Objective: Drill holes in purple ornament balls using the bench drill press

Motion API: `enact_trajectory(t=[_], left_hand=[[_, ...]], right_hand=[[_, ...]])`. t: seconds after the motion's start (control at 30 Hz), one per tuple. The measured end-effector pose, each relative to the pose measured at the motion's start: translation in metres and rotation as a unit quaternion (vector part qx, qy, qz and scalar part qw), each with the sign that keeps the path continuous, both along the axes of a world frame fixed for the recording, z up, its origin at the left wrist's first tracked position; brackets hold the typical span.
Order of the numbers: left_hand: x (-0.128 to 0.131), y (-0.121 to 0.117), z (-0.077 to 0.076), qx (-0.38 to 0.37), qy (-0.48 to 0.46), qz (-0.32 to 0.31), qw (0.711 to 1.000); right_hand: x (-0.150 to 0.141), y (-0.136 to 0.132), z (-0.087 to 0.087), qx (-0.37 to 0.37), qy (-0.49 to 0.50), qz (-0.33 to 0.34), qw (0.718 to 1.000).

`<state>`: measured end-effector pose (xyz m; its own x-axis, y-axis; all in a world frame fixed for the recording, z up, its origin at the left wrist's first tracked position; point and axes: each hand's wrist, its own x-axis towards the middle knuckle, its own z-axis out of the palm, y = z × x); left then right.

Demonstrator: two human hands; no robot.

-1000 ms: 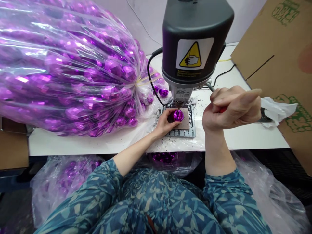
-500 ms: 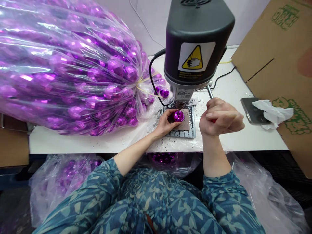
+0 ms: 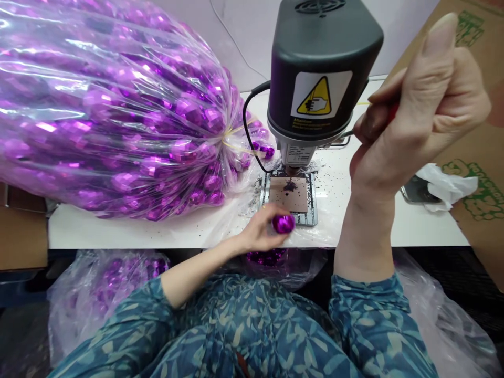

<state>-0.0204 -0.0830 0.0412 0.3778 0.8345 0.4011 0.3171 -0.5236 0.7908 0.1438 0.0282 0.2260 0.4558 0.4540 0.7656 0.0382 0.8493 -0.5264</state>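
Observation:
My left hand (image 3: 260, 232) is closed around a shiny purple ball (image 3: 284, 224), just in front of the drill press's metal base (image 3: 312, 211). On that base lies a square brown board (image 3: 296, 203), with a small hole and dark shavings on it. My right hand (image 3: 425, 115) is raised at the right of the drill press (image 3: 326, 47). Its fingers wrap around the press's feed lever, whose red grip (image 3: 392, 112) shows between them. The chuck (image 3: 292, 170) sits above the board; the drill bit cannot be made out clearly.
A big clear bag (image 3: 118, 121) of purple faceted balls, tied at its neck, fills the left of the white table (image 3: 118, 233). At right are a phone (image 3: 419, 190), crumpled tissue (image 3: 449, 184) and a cardboard box (image 3: 480, 152). Plastic bags (image 3: 79, 304) hang below the table edge.
My left hand has drawn the ball off the board toward the table's front edge. My right hand has swung up and right with the lever, and shavings now show on the board.

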Motion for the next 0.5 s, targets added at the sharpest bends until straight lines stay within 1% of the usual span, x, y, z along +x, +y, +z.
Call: enact_trajectory(t=[0.03,0.07,0.1,0.13,0.17,0.2,0.23,0.27,0.3,0.33,0.37,0.4,0.43,0.5], left_hand=[[-0.007,-0.014,0.009,0.002,0.059,-0.073,0.996],[-0.015,-0.025,0.016,0.001,0.118,-0.13,0.984],[-0.023,-0.032,0.023,-0.002,0.167,-0.17,0.971],[-0.032,-0.035,0.027,-0.006,0.201,-0.188,0.961],[-0.041,-0.033,0.03,-0.013,0.214,-0.187,0.959],[-0.05,-0.026,0.03,-0.02,0.208,-0.168,0.963],[-0.059,-0.014,0.029,-0.026,0.19,-0.13,0.973],[-0.066,0.003,0.026,-0.028,0.165,-0.079,0.983],[-0.071,0.024,0.021,-0.024,0.14,-0.006,0.99],[-0.075,0.047,0.014,-0.012,0.122,0.066,0.99],[-0.076,0.072,0.007,0.003,0.107,0.124,0.986],[-0.074,0.097,0.0,0.005,0.09,0.169,0.981],[-0.07,0.122,-0.008,0.002,0.071,0.2,0.977],[-0.058,0.166,-0.02,-0.008,0.03,0.233,0.972]], right_hand=[[0.0,-0.001,-0.001,0.003,0.001,0.003,1.0],[0.0,-0.002,-0.003,0.005,0.003,0.006,1.0],[0.0,-0.004,-0.003,0.005,0.006,0.01,1.0],[-0.001,-0.005,-0.004,0.007,0.01,0.012,1.0],[-0.001,-0.007,-0.004,0.013,0.015,0.011,1.0],[-0.001,-0.008,-0.004,0.014,0.014,0.008,1.0],[-0.001,-0.008,-0.004,0.014,0.013,0.004,1.0],[-0.001,-0.009,-0.005,0.013,0.011,0.001,1.0],[-0.001,-0.009,-0.005,0.012,0.008,-0.001,1.0],[-0.001,-0.01,-0.005,0.012,0.008,-0.003,1.0],[-0.001,-0.01,-0.006,0.011,0.008,-0.004,1.0],[-0.001,-0.01,-0.006,0.014,0.01,-0.007,1.0],[-0.001,-0.011,-0.007,0.016,0.012,-0.011,1.0],[-0.001,-0.011,-0.008,0.009,0.011,-0.018,1.0]])
